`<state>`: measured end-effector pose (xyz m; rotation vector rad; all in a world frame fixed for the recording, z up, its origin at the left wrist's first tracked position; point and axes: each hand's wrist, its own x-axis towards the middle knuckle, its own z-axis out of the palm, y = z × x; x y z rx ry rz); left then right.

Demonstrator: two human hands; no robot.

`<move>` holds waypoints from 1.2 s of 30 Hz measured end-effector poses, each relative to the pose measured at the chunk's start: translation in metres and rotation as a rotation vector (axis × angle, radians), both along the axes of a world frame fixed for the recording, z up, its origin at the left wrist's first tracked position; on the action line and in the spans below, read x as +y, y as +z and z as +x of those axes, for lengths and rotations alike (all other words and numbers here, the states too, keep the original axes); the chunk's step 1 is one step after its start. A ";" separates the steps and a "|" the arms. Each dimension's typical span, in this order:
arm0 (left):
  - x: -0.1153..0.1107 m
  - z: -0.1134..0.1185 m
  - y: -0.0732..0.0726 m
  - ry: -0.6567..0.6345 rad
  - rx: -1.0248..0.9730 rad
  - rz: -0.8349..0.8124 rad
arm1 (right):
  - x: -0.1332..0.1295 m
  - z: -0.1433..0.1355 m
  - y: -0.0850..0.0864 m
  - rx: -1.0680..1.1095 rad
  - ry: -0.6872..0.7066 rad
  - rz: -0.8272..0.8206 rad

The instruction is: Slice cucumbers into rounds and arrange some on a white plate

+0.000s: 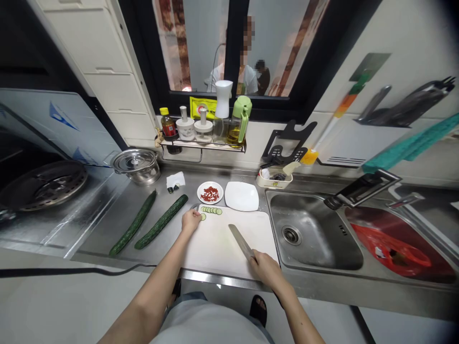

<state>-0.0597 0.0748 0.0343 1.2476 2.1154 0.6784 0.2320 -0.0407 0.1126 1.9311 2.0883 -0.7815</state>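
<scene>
My left hand [191, 220] is at the upper left edge of the white cutting board [215, 248], its fingers pinched on a cucumber slice [203, 217]. Just above it lies a row of several overlapping cucumber slices [211, 210]. My right hand [264, 265] grips a knife [241, 241] by its handle, the blade over the board's right half and pointing up and left. Two whole cucumbers [133, 222] [161, 222] rest on the steel counter left of the board. Behind the board are a white plate with red pieces [210, 193] and a bare white square plate [242, 196].
A double sink [315, 234] with a red bag [390, 251] lies right of the board. A lidded pot [138, 167] stands at the back left, near a stove [43, 184]. A rack [204, 145] holds bottles and jars below the window.
</scene>
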 end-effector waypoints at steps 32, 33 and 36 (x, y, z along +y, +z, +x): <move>0.021 0.070 0.040 -0.615 0.416 0.040 | -0.003 0.004 0.001 -0.018 -0.063 -0.029; 0.023 0.070 0.040 -0.617 0.415 0.040 | -0.003 0.004 0.001 -0.019 -0.066 -0.027; 0.026 0.070 0.040 -0.593 0.381 0.051 | -0.004 0.005 0.000 -0.016 -0.068 -0.023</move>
